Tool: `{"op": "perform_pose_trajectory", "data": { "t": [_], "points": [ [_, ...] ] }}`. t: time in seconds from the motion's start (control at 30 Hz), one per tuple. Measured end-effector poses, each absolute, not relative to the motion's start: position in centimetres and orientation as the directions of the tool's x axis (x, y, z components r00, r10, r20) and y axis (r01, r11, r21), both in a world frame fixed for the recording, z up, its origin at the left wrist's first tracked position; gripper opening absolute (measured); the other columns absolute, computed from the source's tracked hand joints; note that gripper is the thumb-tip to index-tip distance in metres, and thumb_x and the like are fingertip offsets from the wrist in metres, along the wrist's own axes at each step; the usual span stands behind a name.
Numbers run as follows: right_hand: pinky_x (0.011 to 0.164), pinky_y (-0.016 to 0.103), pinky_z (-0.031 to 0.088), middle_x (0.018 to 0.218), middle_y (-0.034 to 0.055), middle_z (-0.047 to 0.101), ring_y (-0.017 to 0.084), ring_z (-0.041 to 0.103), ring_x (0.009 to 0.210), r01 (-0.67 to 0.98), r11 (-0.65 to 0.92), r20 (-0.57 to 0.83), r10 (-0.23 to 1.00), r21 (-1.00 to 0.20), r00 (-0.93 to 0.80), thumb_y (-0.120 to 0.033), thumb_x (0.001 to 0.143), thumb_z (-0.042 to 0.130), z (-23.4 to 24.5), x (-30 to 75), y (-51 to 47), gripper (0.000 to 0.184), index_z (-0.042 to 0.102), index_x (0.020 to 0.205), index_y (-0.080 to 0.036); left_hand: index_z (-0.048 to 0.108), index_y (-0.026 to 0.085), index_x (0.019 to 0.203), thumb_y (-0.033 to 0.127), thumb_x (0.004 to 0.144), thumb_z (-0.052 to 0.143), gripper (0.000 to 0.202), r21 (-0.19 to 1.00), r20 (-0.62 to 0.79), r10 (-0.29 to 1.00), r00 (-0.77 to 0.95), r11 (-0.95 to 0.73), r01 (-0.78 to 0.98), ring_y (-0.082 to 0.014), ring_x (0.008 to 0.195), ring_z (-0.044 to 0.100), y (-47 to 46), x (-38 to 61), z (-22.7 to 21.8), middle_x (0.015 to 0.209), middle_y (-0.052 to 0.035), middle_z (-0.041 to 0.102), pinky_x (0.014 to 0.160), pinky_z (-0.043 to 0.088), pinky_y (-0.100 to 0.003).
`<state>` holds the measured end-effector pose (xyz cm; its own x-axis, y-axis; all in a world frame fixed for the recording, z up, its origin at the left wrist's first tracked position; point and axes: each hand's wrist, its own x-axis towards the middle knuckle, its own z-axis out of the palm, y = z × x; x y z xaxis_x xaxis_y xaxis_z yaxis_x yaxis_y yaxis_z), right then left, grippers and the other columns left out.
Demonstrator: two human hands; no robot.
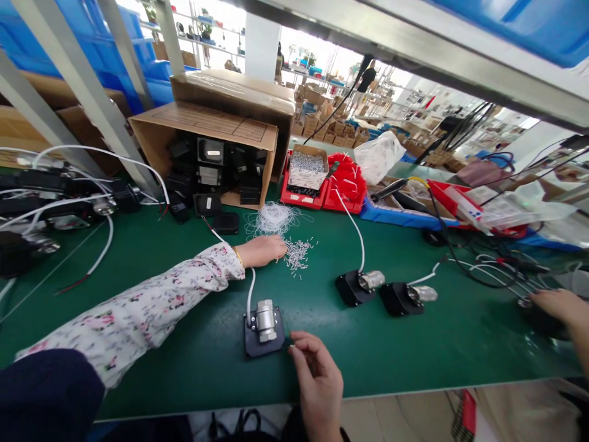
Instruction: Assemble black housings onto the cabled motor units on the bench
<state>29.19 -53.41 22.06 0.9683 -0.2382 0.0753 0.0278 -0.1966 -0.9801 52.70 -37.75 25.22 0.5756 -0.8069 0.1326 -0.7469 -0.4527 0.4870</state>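
Note:
My left hand (262, 250), in a floral sleeve, reaches to the edge of a pile of small silvery screws (298, 255). Its fingers are bent together, and their tips hide whatever is in them. Nearer to me my right hand (318, 380) pinches thumb and forefinger together beside the black square base of a valve unit (265, 322). Something tiny and pale shows at that pinch, too small to name. The unit lies flat, its metal valve body upward and a white cable rising from its far left side.
Two similar units (356, 287) (405, 298) lie to the right, and another person's hand (554, 305) works beyond them. Behind the pile are clear thin ties (273, 219), red bins (345, 190) and a carton (207, 116) of black housings. Cabled units (59, 202) crowd the left.

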Motion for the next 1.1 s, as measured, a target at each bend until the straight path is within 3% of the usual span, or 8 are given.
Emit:
{"op": "perform_pose_trajectory", "data": {
  "t": [0.17, 0.3, 0.43, 0.53, 0.7, 0.77, 0.97, 1.1],
  "points": [
    [0.072, 0.026, 0.049, 0.081, 0.0055, 0.061, 0.017, 0.059, 0.079, 0.229, -0.436, 0.299, -0.097, -0.870, 0.949, -0.017, 0.086, 0.052, 22.7, 29.5, -53.0, 0.009, 0.058, 0.079, -0.020, 0.046, 0.017, 0.068, 0.004, 0.079, 0.043, 0.017, 0.577, 0.208, -0.683, 0.700, -0.492, -0.652, -0.0175, 0.079, 0.045, -37.6, 52.2, 25.6, 0.076, -0.0029, 0.051, 0.078, 0.038, -0.029],
    [0.075, 0.027, 0.050, 0.088, 0.0062, 0.062, 0.017, 0.060, 0.084, 0.375, -0.536, 0.435, 0.016, -0.756, 0.900, -0.010, 0.085, 0.051, 21.8, 29.5, -53.2, 0.014, 0.059, 0.089, -0.021, 0.046, 0.016, 0.080, 0.012, 0.086, 0.035, 0.013, 0.682, 0.267, -0.421, 0.867, -0.552, -0.479, -0.0154, 0.075, 0.048, -36.1, 50.3, 26.9, 0.079, -0.0026, 0.050, 0.072, 0.043, -0.029],
    [0.084, 0.034, 0.050, 0.107, 0.0092, 0.060, 0.020, 0.057, 0.099, 0.478, -0.566, 0.479, 0.160, -0.672, 0.863, -0.005, 0.086, 0.046, 21.1, 29.0, -54.4, 0.033, 0.057, 0.111, -0.024, 0.045, 0.013, 0.103, 0.018, 0.091, 0.030, 0.020, 0.793, 0.234, -0.208, 0.950, -0.524, -0.310, -0.0127, 0.071, 0.055, -33.6, 43.8, 28.0, 0.082, -0.0029, 0.054, 0.063, 0.048, -0.024],
    [0.085, 0.038, 0.051, 0.113, 0.0112, 0.058, 0.022, 0.055, 0.105, 0.500, -0.566, 0.450, 0.239, -0.655, 0.860, -0.006, 0.087, 0.043, 21.2, 28.6, -55.0, 0.039, 0.052, 0.121, -0.023, 0.057, 0.017, 0.089, 0.022, 0.088, 0.044, 0.014, 0.886, 0.148, -0.075, 0.986, -0.434, -0.166, -0.0128, 0.071, 0.060, -32.3, 37.1, 27.7, 0.079, -0.0018, 0.061, 0.064, 0.050, -0.022],
    [0.087, 0.039, 0.050, 0.116, 0.0123, 0.057, 0.022, 0.054, 0.108, 0.508, -0.597, 0.426, 0.287, -0.621, 0.858, -0.006, 0.087, 0.044, 21.6, 28.3, -55.0, 0.041, 0.049, 0.125, -0.020, 0.063, 0.017, 0.085, 0.010, 0.085, 0.052, 0.013, 0.714, 0.493, -0.236, 0.837, -0.440, -0.545, -0.0128, 0.075, 0.063, -32.7, 30.7, 25.3, 0.078, -0.0019, 0.067, 0.072, 0.051, -0.022],
    [0.087, 0.038, 0.050, 0.116, 0.0116, 0.057, 0.022, 0.054, 0.108, 0.504, -0.598, 0.426, 0.281, -0.624, 0.860, -0.006, 0.087, 0.044, 21.7, 28.3, -54.9, 0.041, 0.049, 0.125, -0.020, 0.062, 0.016, 0.087, 0.007, 0.085, 0.050, 0.015, 0.636, 0.561, -0.299, 0.772, -0.440, -0.634, -0.0132, 0.075, 0.063, -33.2, 30.2, 24.3, 0.078, -0.0032, 0.068, 0.075, 0.052, -0.025],
    [0.088, 0.038, 0.050, 0.116, 0.0101, 0.057, 0.022, 0.054, 0.108, 0.470, -0.606, 0.397, 0.262, -0.642, 0.880, -0.007, 0.087, 0.044, 21.7, 28.1, -55.0, 0.040, 0.050, 0.124, -0.021, 0.060, 0.012, 0.095, 0.004, 0.085, 0.049, 0.017, 0.527, 0.618, -0.357, 0.700, -0.473, -0.706, -0.0147, 0.080, 0.062, -33.4, 30.2, 23.5, 0.083, -0.0064, 0.067, 0.080, 0.052, -0.029],
    [0.089, 0.037, 0.049, 0.116, 0.0089, 0.057, 0.021, 0.054, 0.108, 0.453, -0.601, 0.370, 0.265, -0.658, 0.890, -0.007, 0.087, 0.043, 21.8, 28.1, -55.1, 0.040, 0.050, 0.123, -0.023, 0.060, 0.014, 0.094, 0.005, 0.085, 0.049, 0.017, 0.543, 0.590, -0.348, 0.729, -0.498, -0.676, -0.0147, 0.080, 0.061, -33.3, 30.0, 23.3, 0.083, -0.0054, 0.067, 0.079, 0.052, -0.029]
  ]
}}
